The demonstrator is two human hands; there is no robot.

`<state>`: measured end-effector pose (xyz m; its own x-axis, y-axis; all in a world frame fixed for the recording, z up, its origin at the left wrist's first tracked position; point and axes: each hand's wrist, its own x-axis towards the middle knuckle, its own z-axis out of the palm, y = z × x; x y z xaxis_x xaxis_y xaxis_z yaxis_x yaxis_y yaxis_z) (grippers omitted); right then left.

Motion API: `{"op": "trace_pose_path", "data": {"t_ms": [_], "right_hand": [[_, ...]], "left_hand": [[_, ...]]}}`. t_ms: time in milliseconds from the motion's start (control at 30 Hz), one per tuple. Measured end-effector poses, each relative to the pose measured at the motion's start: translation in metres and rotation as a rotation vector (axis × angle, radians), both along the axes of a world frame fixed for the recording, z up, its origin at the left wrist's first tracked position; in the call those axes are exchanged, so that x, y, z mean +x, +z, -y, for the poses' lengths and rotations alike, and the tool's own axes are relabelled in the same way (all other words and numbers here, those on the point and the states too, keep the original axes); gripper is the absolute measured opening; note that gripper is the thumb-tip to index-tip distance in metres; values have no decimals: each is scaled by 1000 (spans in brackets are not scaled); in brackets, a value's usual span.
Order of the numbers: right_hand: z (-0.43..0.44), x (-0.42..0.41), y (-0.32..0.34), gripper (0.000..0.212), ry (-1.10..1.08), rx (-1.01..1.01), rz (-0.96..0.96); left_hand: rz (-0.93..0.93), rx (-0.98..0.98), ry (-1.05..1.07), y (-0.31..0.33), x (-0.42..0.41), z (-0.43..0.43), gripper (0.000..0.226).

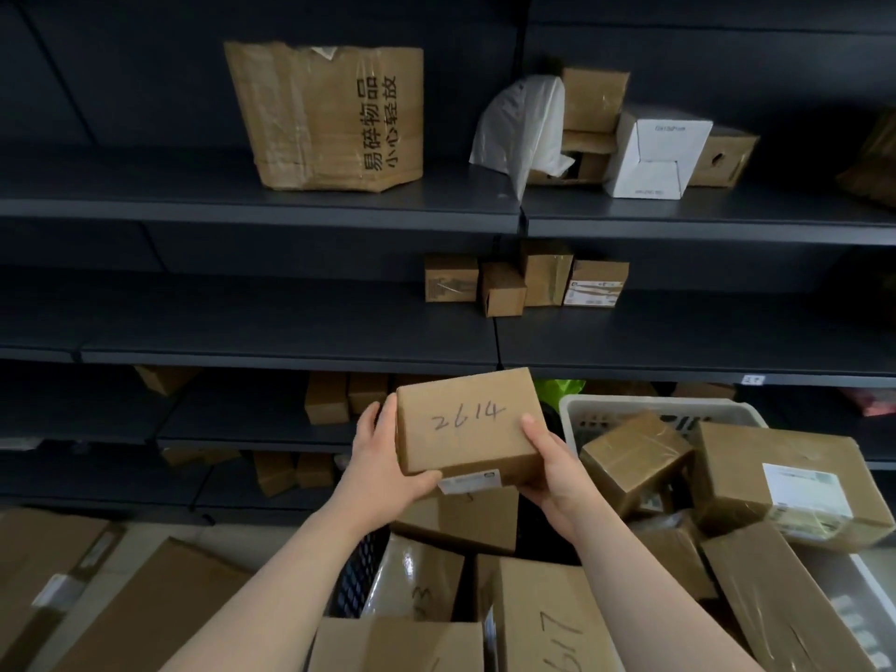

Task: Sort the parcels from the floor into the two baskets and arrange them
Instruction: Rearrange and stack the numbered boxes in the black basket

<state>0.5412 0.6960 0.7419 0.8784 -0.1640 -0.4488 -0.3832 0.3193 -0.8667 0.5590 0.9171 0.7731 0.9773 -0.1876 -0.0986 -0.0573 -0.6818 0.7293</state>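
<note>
At the bottom centre of the frame, a black basket [361, 574] already holds several brown boxes, one marked 617 [548, 618] standing on end, probably so that its number shows. Just above it, both hands hold up a small box marked 2614 [468, 421]. The left hand [383, 458] grips its left side and lower corner, and the right hand [552, 468] grips its right side with the thumb on the front; the fingers [371, 417] of both are clamped on the cardboard. The written face is turned toward the person, likely so the number can be read to choose a basket. To the right, a white basket [625, 402] is heaped with taped parcels [635, 460], which lie tilted rather than in order. Beyond, dark shelves [291, 351] carry scattered small boxes, and a large dented box [329, 118] stands at the upper left.
</note>
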Motion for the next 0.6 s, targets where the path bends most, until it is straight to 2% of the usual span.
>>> {"op": "trace_pose_path", "data": {"t_ms": [133, 200, 267, 333, 400, 500, 600], "right_hand": [[-3, 23, -4, 49, -44, 59, -53], [-6, 37, -5, 46, -5, 13, -78], [-9, 53, -11, 53, 38, -48, -105], [-13, 71, -18, 68, 71, -114, -121], [-15, 87, -25, 80, 103, -157, -139], [-22, 106, -32, 67, 158, -168, -114], [-27, 120, -40, 71, 221, -189, -101]], "left_hand": [[-179, -272, 69, -11, 18, 3, 58], [-193, -342, 106, -17, 29, 3, 50], [-181, -357, 127, -20, 43, 2, 59], [-176, -328, 116, -21, 57, 0, 81], [-158, -289, 75, -23, 71, -2, 91], [-134, -200, 64, -32, 96, -5, 90], [-146, -141, 94, -39, 116, -8, 86]]}}
